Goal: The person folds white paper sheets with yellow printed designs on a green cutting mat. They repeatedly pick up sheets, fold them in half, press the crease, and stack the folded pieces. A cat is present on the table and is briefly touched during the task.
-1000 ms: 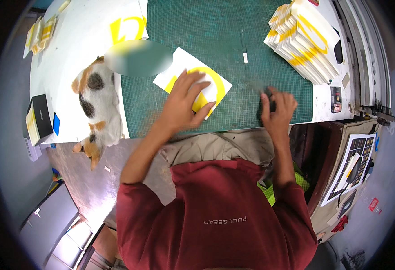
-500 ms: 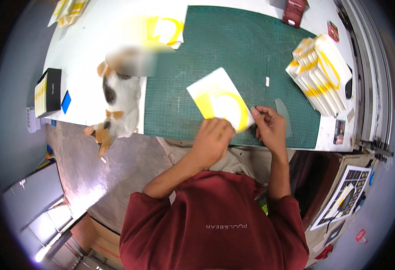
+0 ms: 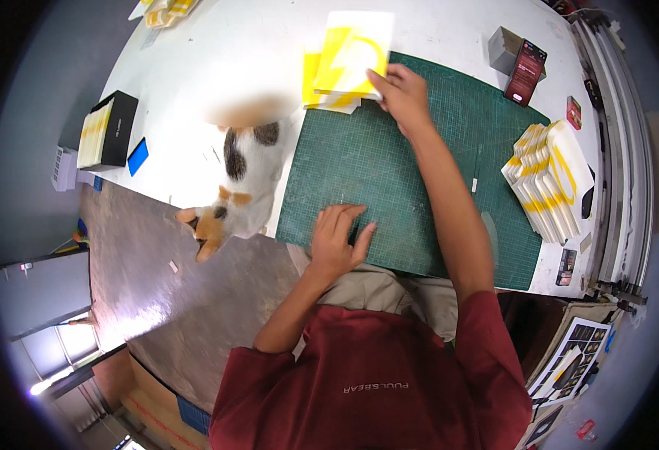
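With fingers and thumb, my right hand (image 3: pixel 406 97) grips the near right corner of a flat white-and-yellow paper packet (image 3: pixel 353 56) beyond the far edge of the green cutting mat (image 3: pixel 389 172). Underneath it, partly covered, lies another yellow-and-white packet (image 3: pixel 311 75). The held packet is slightly blurred, and I cannot tell if the two touch. My left hand (image 3: pixel 338 238) rests near the mat's front edge, fingers apart and holding nothing. A calico cat (image 3: pixel 250 172) sits left of the mat, its head past the table's front edge.
At the right stands a leaning stack of similar packets (image 3: pixel 547 184); behind it, a phone (image 3: pixel 525 73) leans on a grey box (image 3: pixel 503 49). A black box of packets (image 3: pixel 115 131) and a blue card (image 3: pixel 137 157) lie left. A clear plastic piece (image 3: pixel 490 234) is beside my right forearm.
My right hand has moved from the near edge to the far side and now holds the packet there. My left hand has let go and opened. The whole view has shifted.
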`<state>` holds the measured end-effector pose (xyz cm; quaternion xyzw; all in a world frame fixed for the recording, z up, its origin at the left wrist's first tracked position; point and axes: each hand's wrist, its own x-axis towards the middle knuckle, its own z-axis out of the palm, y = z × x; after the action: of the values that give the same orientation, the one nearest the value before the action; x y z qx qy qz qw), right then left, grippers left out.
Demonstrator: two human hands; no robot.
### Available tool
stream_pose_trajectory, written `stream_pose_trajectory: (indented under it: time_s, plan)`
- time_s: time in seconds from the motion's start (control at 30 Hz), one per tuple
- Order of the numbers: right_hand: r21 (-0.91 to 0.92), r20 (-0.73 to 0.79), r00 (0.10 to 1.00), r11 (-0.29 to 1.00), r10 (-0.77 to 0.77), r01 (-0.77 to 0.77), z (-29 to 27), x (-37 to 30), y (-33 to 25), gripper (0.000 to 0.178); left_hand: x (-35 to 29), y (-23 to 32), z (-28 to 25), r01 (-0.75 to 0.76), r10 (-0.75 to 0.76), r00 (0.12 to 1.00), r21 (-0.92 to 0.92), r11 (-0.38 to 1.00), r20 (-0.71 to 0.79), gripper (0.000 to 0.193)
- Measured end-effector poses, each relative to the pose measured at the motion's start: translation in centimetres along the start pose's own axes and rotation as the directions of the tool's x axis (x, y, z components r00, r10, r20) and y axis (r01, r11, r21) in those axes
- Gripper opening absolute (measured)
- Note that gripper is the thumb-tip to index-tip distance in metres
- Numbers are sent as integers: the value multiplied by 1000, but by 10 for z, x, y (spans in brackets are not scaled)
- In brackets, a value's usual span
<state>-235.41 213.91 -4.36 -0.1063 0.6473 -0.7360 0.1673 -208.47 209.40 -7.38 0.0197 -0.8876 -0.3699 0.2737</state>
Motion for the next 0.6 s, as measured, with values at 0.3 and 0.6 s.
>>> stream_pose_trajectory:
  time_s: [0.3, 0.6]
  plan:
    - [-777, -60, 968, 621, -244, 108, -22, -24, -1, 42, 4, 3, -2, 16, -19, 999, 59, 998, 49, 32]
    - [-996, -81, 891, 10, -446, -86, -265, -194, -113, 46, 3, 6, 5, -23, 10, 992, 101, 995, 127, 32]
